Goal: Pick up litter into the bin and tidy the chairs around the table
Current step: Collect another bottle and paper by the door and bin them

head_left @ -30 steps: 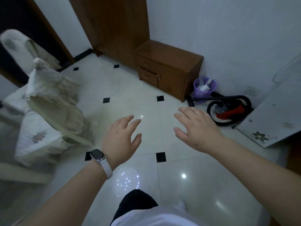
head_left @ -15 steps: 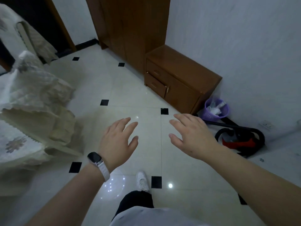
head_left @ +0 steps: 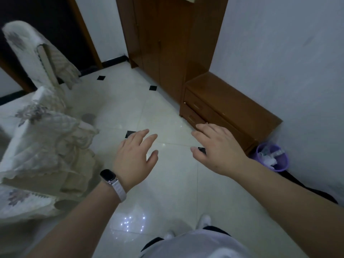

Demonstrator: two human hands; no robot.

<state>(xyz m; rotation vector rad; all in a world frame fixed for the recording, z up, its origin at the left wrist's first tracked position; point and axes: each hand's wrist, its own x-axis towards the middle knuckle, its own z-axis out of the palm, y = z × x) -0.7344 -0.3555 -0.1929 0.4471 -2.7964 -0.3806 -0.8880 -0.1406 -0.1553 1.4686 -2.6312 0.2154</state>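
We held both hands out ahead of us over the floor (head_left: 167, 187), palms down. The left hand (head_left: 134, 157), with a watch (head_left: 109, 176) on its wrist, had its fingers straight and slightly spread and held nothing. The right hand (head_left: 217, 148) was the same: fingers extended, empty.

Over the last second the hands kept this posture while the view swung left. The bin (head_left: 283, 163) passed from upper centre to the right edge. It stood on the floor at the right wall, just beside the end of the low cabinet (head_left: 229, 108), with white litter inside. The cloth-covered chairs (head_left: 42, 146) along the floor's left edge filled more of the view.

No loose litter showed on the floor. We judged that the chairs were the next step, and it called for a firm grip on the nearest chair back.
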